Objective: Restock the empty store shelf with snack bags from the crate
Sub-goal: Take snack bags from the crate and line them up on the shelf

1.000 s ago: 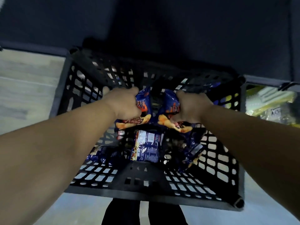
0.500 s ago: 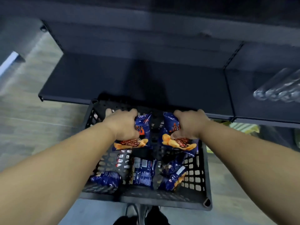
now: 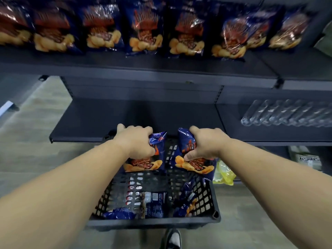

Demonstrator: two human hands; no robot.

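Seen from above, the left hand (image 3: 136, 141) grips one blue barbecue chip bag (image 3: 152, 159) and the right hand (image 3: 204, 144) grips another chip bag (image 3: 190, 162), both above a black plastic crate (image 3: 152, 221) holding more bags, before a bare dark shelf (image 3: 107, 119).

Bare forearms, no sleeves — dark shoe (image 3: 171, 239), white toe cap

Bare dark shelf (image 3: 111, 117) above crate (image 3: 206, 196)
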